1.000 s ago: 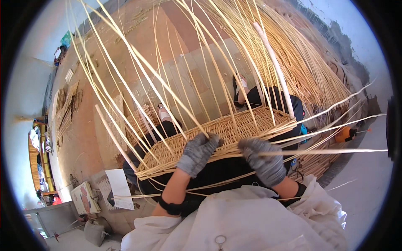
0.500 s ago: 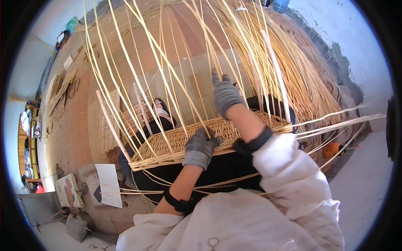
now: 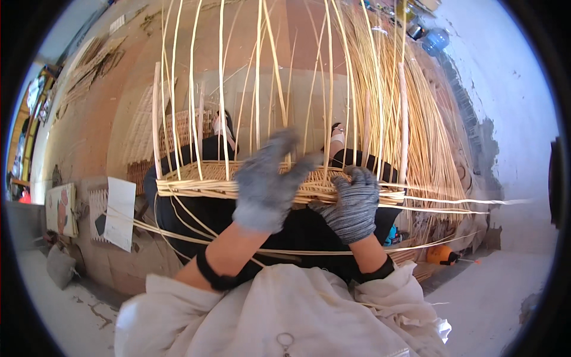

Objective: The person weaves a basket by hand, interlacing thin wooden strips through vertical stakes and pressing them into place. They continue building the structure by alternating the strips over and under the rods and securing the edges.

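Note:
A part-woven wicker basket (image 3: 202, 188) lies across my lap, with thin willow rods (image 3: 221, 107) and thicker stakes (image 3: 402, 119) standing up from its rim. My left hand (image 3: 266, 185), in a grey glove, is over the near edge left of the middle. It is blurred by motion, but its thumb stands apart from its fingers, and a rod rises just behind the fingertips. To the right, my right hand (image 3: 352, 205), also gloved, curls its fingers over the near rim. The weave under both palms is hidden.
A large bundle of loose willow rods (image 3: 428, 137) lies on the floor at the right. Long rod ends (image 3: 458, 201) stick out past the basket's right side. At the left are a white sheet of paper (image 3: 121, 214) and woven panels. An orange object (image 3: 440, 255) sits lower right.
My right hand has come down from the upright rods to the near rim. My left hand has lifted off its place on the rim. The view has shifted, and the basket now sits more level.

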A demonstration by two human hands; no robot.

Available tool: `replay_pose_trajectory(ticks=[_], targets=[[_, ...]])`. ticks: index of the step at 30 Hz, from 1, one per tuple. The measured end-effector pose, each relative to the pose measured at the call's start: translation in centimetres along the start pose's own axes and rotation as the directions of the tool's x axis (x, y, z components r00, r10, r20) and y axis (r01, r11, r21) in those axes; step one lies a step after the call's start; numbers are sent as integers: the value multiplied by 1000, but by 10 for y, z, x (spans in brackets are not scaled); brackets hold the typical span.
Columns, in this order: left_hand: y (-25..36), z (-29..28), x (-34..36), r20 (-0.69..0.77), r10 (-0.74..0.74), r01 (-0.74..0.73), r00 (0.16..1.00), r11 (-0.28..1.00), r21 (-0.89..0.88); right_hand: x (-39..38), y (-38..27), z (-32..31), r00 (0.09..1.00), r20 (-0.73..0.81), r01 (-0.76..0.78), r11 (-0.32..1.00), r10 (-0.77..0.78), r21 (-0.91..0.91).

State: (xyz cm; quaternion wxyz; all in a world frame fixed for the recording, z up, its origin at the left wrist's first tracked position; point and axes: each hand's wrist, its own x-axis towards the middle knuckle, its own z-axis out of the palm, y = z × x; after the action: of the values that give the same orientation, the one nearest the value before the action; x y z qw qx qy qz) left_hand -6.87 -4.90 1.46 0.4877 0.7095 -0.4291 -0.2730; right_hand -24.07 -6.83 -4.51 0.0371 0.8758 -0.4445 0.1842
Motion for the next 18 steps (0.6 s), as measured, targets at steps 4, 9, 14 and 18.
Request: replay_pose_trajectory(ticks=[4, 9, 14, 18], targets=[[-12, 49, 27, 434, -388, 67, 813, 803, 593, -5, -2, 15, 999, -34, 30, 999, -31, -24], [-46, 71, 43, 526, -346, -15, 777, 825, 564, -15, -1, -11, 996, 74, -57, 991, 48, 122], [-44, 73, 26, 545, -347, 116, 763, 903, 413, -23, 13, -35, 998, -47, 54, 997, -51, 61], [-42, 86, 21, 423, -241, 95, 873, 936, 338, -13, 21, -21, 998, -34, -47, 990, 52, 132]])
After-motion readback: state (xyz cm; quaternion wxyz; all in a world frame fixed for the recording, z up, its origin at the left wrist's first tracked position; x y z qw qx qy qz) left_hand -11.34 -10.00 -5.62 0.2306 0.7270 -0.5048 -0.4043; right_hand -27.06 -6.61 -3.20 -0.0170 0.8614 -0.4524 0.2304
